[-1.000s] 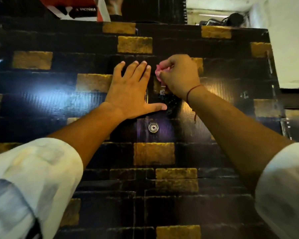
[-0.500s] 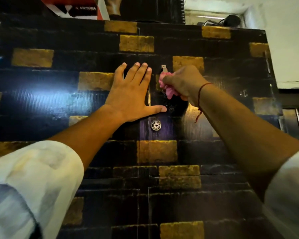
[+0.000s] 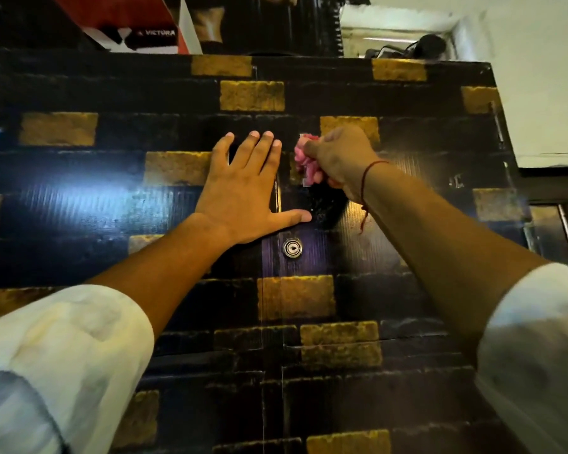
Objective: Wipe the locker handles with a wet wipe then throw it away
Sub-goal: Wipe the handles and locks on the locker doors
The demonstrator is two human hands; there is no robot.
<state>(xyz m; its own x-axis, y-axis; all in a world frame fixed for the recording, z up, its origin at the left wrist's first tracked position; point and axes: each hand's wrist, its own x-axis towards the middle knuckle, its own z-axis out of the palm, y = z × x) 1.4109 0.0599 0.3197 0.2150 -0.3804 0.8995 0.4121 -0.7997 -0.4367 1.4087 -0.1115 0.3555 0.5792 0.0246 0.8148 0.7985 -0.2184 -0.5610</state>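
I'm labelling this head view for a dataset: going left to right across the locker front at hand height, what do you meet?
Flat left hand pressed on the dark brick-patterned locker door → crumpled pink wet wipe → right hand gripping it → red thread bracelet on that wrist.

Left hand [image 3: 243, 191] flat on locker [image 3: 79, 204], fingers spread, thumb above lock [image 3: 292, 248]. Right hand [image 3: 340, 158] grips pink wipe [image 3: 304, 162] against door near centre seam.
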